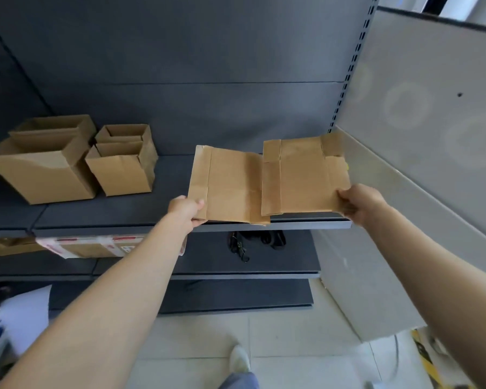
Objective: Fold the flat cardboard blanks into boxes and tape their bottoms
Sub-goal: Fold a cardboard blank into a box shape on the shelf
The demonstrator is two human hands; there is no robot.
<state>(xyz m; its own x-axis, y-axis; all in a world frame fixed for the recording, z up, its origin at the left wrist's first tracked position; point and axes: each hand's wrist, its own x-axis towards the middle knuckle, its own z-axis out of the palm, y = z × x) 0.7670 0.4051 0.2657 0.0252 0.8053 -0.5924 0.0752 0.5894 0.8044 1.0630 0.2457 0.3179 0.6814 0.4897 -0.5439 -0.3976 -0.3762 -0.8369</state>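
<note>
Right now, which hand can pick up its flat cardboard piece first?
Probably the right hand. It grips the right blank, whose edge lies over the left blank, so it should lift free first. The left hand grips the blank underneath, which rests on the shelf.

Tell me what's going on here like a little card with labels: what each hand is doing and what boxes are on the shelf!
left hand: grips the near left corner of the left flat blank
right hand: grips the near right corner of the right flat blank
blanks: both unfolded; the right one overlaps the left one's right edge
large open box: stands on the shelf, far left
small open box: just right of the large one
</note>
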